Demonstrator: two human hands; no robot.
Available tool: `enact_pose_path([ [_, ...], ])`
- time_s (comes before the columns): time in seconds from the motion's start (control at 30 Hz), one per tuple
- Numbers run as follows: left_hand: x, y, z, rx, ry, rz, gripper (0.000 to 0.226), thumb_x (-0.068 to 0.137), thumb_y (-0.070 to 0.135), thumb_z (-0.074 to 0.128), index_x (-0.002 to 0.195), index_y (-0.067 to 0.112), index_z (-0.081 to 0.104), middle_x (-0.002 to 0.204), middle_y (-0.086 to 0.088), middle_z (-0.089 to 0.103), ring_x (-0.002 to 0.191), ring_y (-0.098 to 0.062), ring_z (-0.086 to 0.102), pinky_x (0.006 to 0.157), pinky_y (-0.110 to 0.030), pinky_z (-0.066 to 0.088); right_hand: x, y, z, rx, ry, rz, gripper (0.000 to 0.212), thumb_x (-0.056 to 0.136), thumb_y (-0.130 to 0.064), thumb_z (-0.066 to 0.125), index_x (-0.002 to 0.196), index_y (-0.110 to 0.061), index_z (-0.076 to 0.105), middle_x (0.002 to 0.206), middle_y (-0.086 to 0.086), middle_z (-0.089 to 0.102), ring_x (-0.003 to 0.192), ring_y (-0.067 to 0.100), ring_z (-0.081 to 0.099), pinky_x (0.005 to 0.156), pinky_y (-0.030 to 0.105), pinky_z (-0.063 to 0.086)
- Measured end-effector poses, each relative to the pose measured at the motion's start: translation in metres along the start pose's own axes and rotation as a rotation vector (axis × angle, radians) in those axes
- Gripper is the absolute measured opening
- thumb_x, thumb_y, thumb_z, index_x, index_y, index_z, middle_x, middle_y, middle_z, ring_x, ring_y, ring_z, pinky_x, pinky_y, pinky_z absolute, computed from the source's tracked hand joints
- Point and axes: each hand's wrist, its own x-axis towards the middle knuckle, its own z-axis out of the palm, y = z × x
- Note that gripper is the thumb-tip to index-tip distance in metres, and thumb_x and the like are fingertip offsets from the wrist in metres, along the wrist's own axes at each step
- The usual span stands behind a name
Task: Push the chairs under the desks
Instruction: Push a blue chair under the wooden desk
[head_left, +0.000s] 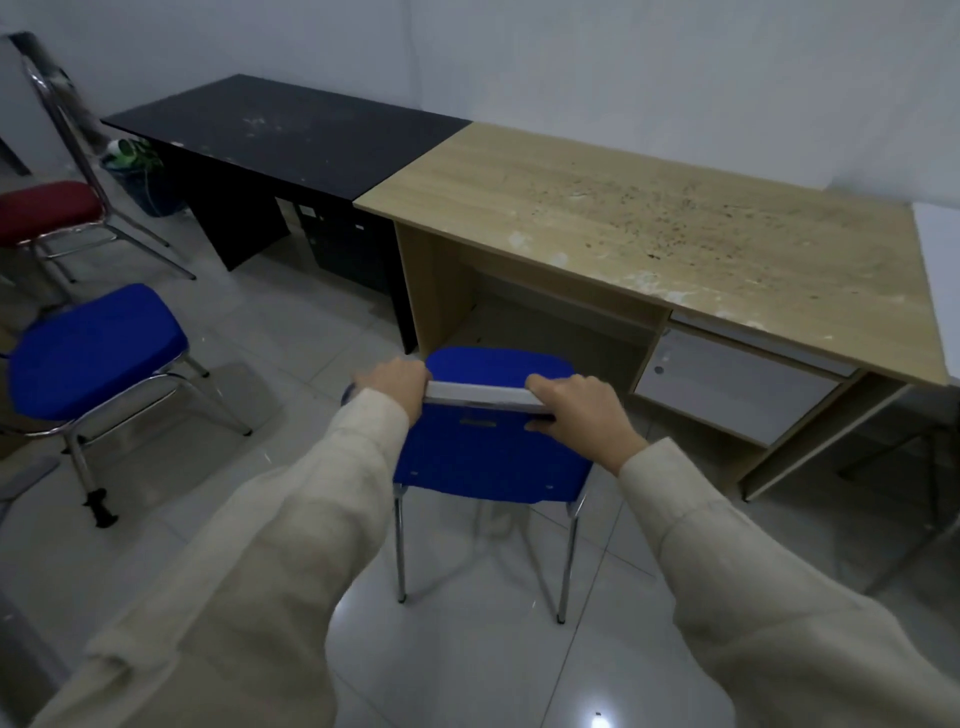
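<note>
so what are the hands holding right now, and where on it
Both hands grip the top edge of the blue chair's backrest: the left hand at its left corner, the right hand at its right corner.

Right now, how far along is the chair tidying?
Nothing looks finished. Both hands, left hand and right hand, grip the blue chair, facing the wooden desk opening, not yet under. The second blue chair and red chair stand away from the black desk.
</note>
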Motion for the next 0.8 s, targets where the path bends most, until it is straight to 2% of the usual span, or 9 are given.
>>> enact_pose_path([
  [0.27,0.047,-0.002,-0.034,-0.012,0.064,0.052,0.035,0.091,0.004,0.049,0.12,0.018,0.063,0.115,-0.01,0.062,0.109,-0.032,0.06,0.097,-0.046,0.047,0.045,0.022,-0.015,-0.005,0.063,0.056,0.026,0.087,-0.035,0.064,0.103,-0.018,0.053,0.094,0.004,0.07,0.081,0.024,0.065,0.06,0.026,0.036],
  [0.47,0.087,-0.036,-0.055,0.039,0.06,0.006,0.033,0.092,0.003,0.049,0.119,0.016,0.062,0.12,-0.012,0.06,0.113,-0.033,0.058,0.099,-0.047,0.044,0.091,-0.003,0.006,0.074,0.151,0.069,0.028,0.086,-0.033,0.066,0.104,-0.014,0.054,0.091,0.006,0.07,0.078,0.026,0.064,0.06,0.03,0.041],
  [0.53,0.101,-0.04,-0.065,0.015,0.056,0.011,0.031,0.092,0.003,0.05,0.118,0.014,0.062,0.119,-0.014,0.06,0.113,-0.034,0.058,0.101,-0.047,0.044,0.108,-0.001,0.007,0.076,0.179,0.081,0.028,0.086,-0.032,0.066,0.103,-0.014,0.055,0.091,0.007,0.07,0.077,0.026,0.064,0.058,0.029,0.038],
  [0.67,0.123,-0.037,-0.08,-0.019,0.034,0.056,0.031,0.091,0.003,0.05,0.117,0.016,0.063,0.119,-0.013,0.061,0.114,-0.033,0.057,0.102,-0.047,0.044,0.133,0.021,-0.001,0.039,0.126,0.095,0.03,0.085,-0.035,0.066,0.104,-0.015,0.055,0.089,0.006,0.07,0.075,0.025,0.064,0.056,0.03,0.043],
  [0.7,0.13,-0.034,-0.083,-0.023,0.036,0.069,0.032,0.091,0.002,0.05,0.117,0.017,0.063,0.118,-0.012,0.061,0.113,-0.033,0.057,0.102,-0.048,0.043,0.138,0.028,-0.004,0.027,0.124,0.095,0.03,0.084,-0.035,0.069,0.102,-0.014,0.056,0.086,0.006,0.07,0.07,0.024,0.063,0.052,0.026,0.041],
  [0.77,0.142,-0.028,-0.086,-0.049,0.042,0.084,0.033,0.091,0.0,0.048,0.116,0.017,0.062,0.117,-0.01,0.061,0.112,-0.032,0.057,0.102,-0.05,0.039,0.146,0.042,-0.009,0.014,0.151,0.092,0.03,0.077,-0.031,0.077,0.092,-0.013,0.059,0.074,0.007,0.07,0.056,0.019,0.053,0.042,0.017,0.023],
  [0.8,0.147,-0.024,-0.088,-0.06,0.046,0.091,0.034,0.091,-0.001,0.048,0.116,0.018,0.062,0.116,-0.01,0.061,0.112,-0.032,0.057,0.102,-0.05,0.037,0.149,0.048,-0.013,0.003,0.161,0.097,0.03,0.075,-0.03,0.079,0.088,-0.012,0.059,0.07,0.007,0.07,0.053,0.018,0.049,0.042,0.014,0.015],
])
